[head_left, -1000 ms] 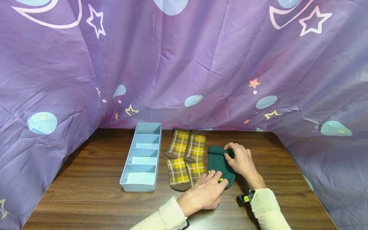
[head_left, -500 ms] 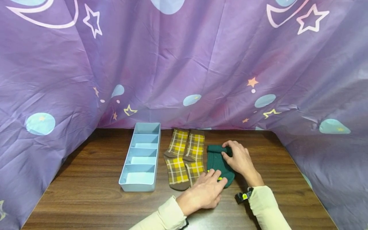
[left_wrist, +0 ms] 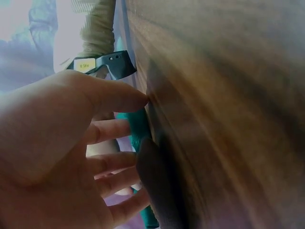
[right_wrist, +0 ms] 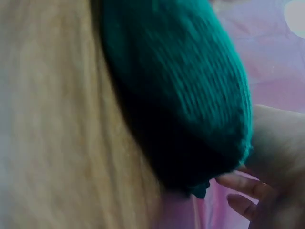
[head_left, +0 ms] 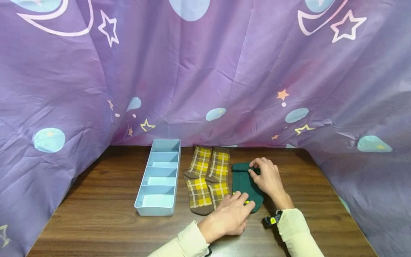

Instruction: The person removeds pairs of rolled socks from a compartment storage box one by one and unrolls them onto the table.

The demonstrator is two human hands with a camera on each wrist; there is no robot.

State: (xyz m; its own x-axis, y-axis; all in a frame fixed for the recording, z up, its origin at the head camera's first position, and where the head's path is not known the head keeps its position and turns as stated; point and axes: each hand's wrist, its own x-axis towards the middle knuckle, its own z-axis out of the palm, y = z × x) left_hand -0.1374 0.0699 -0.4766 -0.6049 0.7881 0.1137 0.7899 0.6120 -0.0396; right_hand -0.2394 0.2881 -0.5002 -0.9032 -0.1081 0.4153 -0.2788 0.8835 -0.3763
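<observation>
A dark green ribbed sock (head_left: 244, 184) with small yellow marks lies on the table, its top folded over into a thick band. My right hand (head_left: 269, 178) pinches the right end of that fold between thumb and fingers. Lower down, my left hand (head_left: 229, 216) rests with relaxed fingers on the toe part, covering some of it. In the left wrist view, the left fingers touch the green sock (left_wrist: 138, 129) near a dark sock toe. The green sock (right_wrist: 186, 81) fills much of the right wrist view. Whether a second green sock lies underneath, I cannot tell.
Two yellow-and-brown plaid socks (head_left: 199, 185) lie flat left of the green one; the left hand overlaps one. Farther left stands a light blue organizer box (head_left: 157, 211) with several compartments. A purple curtain (head_left: 192, 78) hangs behind the wooden table (head_left: 96, 214).
The head view shifts slightly. Both hands keep nearly the same places on the green sock, and its fold looks the same.
</observation>
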